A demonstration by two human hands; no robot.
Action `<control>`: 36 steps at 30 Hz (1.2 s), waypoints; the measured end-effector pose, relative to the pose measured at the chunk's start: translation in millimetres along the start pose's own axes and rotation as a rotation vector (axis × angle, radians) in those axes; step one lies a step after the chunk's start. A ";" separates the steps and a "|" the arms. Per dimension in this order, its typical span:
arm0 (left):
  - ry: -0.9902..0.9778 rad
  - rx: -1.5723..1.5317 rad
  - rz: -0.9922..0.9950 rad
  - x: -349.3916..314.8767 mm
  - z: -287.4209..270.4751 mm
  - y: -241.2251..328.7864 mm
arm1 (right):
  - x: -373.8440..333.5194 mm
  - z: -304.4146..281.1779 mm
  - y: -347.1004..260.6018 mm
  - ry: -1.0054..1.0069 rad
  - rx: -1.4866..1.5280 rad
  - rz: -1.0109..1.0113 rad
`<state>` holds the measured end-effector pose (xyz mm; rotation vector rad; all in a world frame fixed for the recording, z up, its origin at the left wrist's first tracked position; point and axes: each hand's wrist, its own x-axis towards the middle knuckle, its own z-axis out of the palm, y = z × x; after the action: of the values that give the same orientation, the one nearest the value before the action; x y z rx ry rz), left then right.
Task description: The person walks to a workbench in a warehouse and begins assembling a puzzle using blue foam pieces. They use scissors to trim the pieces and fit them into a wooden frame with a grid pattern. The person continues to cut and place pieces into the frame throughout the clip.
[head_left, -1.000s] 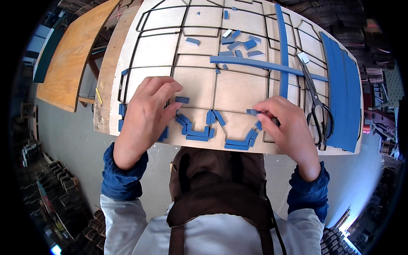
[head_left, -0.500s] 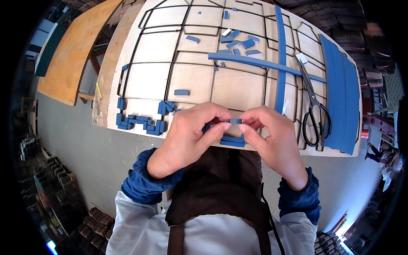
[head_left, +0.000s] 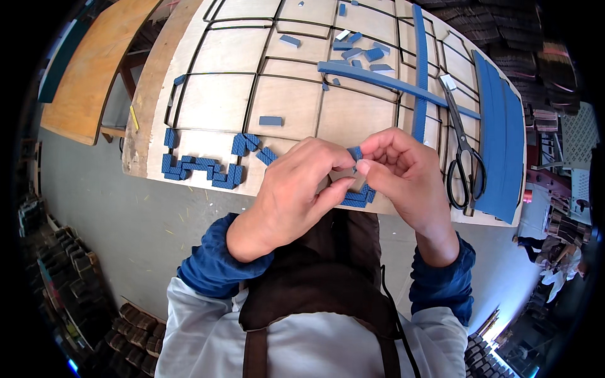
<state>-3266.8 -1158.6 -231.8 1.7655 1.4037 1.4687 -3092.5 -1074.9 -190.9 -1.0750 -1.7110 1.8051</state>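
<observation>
Over the near edge of a wooden board set with dark metal strips, my right hand pinches a small blue foam piece between thumb and fingertips. Close beside it is my left hand, its thumb and forefinger apart with nothing seen between them. Below my fingers, blue foam pieces line the board's near edge, partly hidden by my hands. More textured blue foam blocks follow the strips at the near left. A single blue foam block lies loose beyond my left hand.
Black-handled scissors lie right of my right hand. Two long blue foam strips cross on the board, with several cut foam bits nearby. Wide blue foam sheets cover the right end. Another wooden table stands at the left.
The small foam piece has gone from being held between both hands to my right hand alone, turned and slightly raised. My left finger and thumb have parted. The view has shifted a little.
</observation>
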 end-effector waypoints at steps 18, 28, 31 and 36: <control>0.037 -0.016 -0.097 -7.8 -38.9 -18.4 | 3.2 16.0 -2.0 -0.072 -0.679 0.018; 0.046 0.010 -0.096 -9.7 -40.8 -23.0 | 6.1 21.1 -2.9 -0.078 -0.745 0.005; 0.071 -0.004 -0.098 -9.5 -39.5 -22.9 | 7.8 19.9 -2.3 -0.100 -0.787 0.011; 0.127 -0.028 -0.091 -9.4 -37.8 -24.4 | 14.5 17.8 -8.5 -0.177 -0.883 0.048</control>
<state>-3310.4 -1167.3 -243.5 1.5941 1.4978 1.5673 -3116.6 -1074.1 -187.2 -1.2866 -2.7159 1.1622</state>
